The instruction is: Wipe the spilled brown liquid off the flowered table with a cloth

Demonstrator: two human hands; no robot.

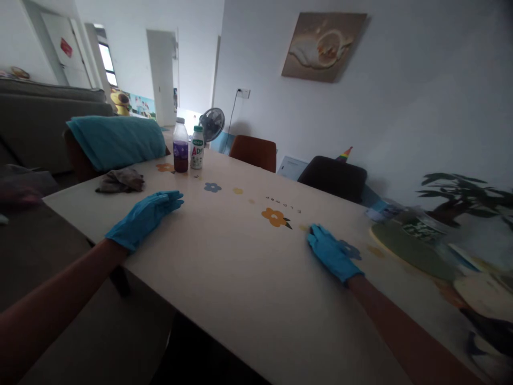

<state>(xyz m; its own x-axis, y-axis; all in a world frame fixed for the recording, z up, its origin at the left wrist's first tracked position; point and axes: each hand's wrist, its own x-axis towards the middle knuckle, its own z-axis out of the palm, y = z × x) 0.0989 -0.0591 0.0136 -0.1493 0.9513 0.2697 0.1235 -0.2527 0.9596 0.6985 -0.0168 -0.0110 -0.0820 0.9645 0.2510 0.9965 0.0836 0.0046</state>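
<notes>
Both my hands wear blue gloves and lie flat on a pale table (224, 267) printed with small flowers. My left hand (146, 216) rests near the table's left edge with fingers stretched out, holding nothing. A crumpled grey-brown cloth (120, 182) lies just beyond it. My right hand (331, 253) lies palm down toward the right, fingers out, next to an orange flower print (276, 217). At the far end stand two bottles: one with dark purple liquid (180, 145) and a white one with a green cap (196, 148).
A teal towel (116, 140) hangs over a chair on the left. A brown chair (254, 152) and a dark chair (334, 176) stand at the far side. A small fan (212, 123) sits behind the bottles. Blurred plates and a plant (460, 200) crowd the right.
</notes>
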